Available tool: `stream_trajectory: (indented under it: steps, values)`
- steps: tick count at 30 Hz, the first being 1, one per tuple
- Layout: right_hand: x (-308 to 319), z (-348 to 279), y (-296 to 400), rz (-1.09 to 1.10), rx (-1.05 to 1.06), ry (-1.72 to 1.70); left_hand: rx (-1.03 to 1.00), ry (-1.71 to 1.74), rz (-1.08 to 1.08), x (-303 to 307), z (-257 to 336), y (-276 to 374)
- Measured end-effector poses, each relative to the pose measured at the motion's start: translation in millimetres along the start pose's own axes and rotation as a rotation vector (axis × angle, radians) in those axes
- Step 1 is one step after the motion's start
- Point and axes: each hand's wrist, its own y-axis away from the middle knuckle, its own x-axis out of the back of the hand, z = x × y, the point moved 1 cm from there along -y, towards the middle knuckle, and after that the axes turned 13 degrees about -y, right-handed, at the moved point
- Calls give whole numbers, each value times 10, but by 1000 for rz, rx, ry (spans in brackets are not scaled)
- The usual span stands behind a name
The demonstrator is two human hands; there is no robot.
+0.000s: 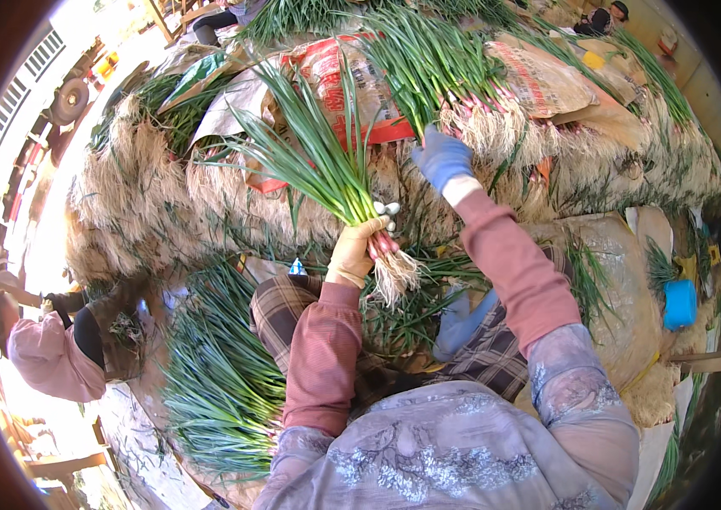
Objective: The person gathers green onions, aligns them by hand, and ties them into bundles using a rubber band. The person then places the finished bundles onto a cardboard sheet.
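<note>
In a pale glove, my left hand (353, 250) is closed round the lower stems of a bunch of green onions (328, 166), with pink bulbs and whitish roots hanging below. Small white caps show at its fingertips. My right hand (443, 156), in a blue glove, touches the near-left edge of a row of green onions (437, 70) lying on the heap; whether its fingers hold a stem cannot be made out. A printed woven sack (328, 83) lies between the two bunches. Beside my left leg is a large pile of green onions (220, 370).
The long heap of rooty onions (137, 185) spans the view before me. Cut leaves (399, 325) lie between my legs. A blue container (680, 305) stands at the right. A person in pink (57, 357) sits at the left; other people are at the far side.
</note>
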Motion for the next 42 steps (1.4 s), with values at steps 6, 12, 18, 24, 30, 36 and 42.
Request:
stream_trajectory:
  steps: [6,12,18,24,30,36,42]
  values:
    - [-181,138,1193,-115,337,-176,44,-286,68,-8,-127,-116]
    - [-264,106,787,-21,254,-213,63,-442,141,-177,-127,2]
    - [-552,102,1121,314,284,-1113,-62,-344,116,-146,-134,-20]
    - [-833,269,1306,354,-283,-1970,45,-296,50,-183,-256,40]
    - [-338,396,1284,25,-254,-1735,44,-128,-31,-30,-186,25]
    - [-639,244,1168,-43,-109,-1527,69,-248,-61,-104,-103,73]
    - [-504,832,1039,129,-221,-1444,-19,-457,155,-14,164,238]
